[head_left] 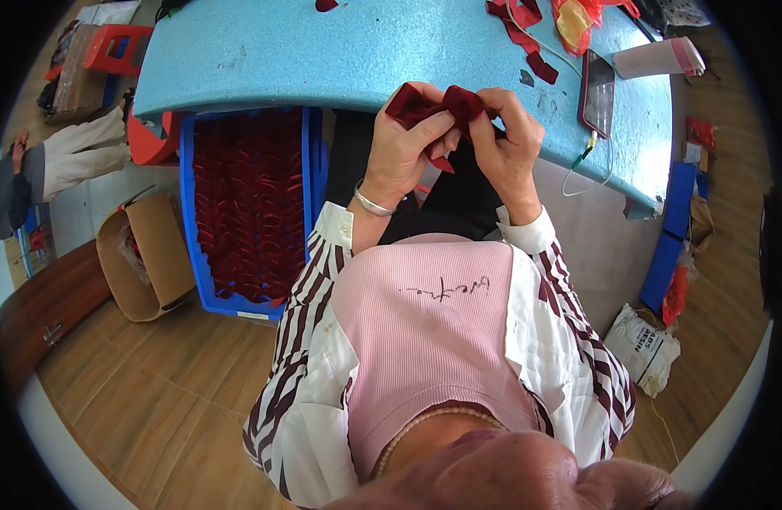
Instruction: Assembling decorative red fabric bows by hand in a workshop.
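A dark red velvety ribbon (464,103) is held up between both hands at the near edge of the blue table (314,55). It is folded into loops like a bow, and one pointed tail hangs below. My left hand (405,144) is closed on its left loop, with the thumb laid across the fabric. The fingers of my right hand (507,136) pinch its right side near the middle. Fingers partly hide where the folds meet. Left of my lap, a blue crate (189,212) holds rows of many similar dark red bows (251,204).
On the table's right lie red ribbon scraps (541,68), a phone (596,93) with a cable, and a pink-and-white tumbler (658,59). A cardboard box (144,259) and red stools (119,48) stand at left. Another person (81,153) is at far left; a white sack (643,348) lies at right.
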A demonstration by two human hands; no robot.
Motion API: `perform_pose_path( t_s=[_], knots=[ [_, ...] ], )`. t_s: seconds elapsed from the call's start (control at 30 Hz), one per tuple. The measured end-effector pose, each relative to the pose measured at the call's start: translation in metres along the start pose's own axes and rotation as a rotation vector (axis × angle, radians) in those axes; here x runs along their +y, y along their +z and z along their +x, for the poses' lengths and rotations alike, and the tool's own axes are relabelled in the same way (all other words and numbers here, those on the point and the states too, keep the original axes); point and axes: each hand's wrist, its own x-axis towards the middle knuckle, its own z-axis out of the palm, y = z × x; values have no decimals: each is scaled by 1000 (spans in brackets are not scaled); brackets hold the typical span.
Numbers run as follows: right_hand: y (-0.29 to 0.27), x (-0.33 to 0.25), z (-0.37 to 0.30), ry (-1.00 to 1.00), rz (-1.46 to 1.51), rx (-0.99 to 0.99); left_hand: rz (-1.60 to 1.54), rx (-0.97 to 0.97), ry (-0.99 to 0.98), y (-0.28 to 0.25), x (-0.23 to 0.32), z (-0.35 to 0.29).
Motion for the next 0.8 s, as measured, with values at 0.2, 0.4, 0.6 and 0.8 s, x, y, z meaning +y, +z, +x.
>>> perform_pose_path(
  t_s=[0.2, 0.4, 0.6, 0.8],
  knots=[
    [1, -9, -3, 68, -25, 15, -10, 87, 29, 8, 1, -3],
    [6, -2, -11, 259, 107, -40, -16, 137, 61, 0, -1, -4],
    [6, 7, 9, 163, 254, -201, 87, 42, 56, -9, 8, 8],
    [-14, -83, 37, 96, 36, -191, 246, 174, 47, 58, 71, -31]
  ],
)
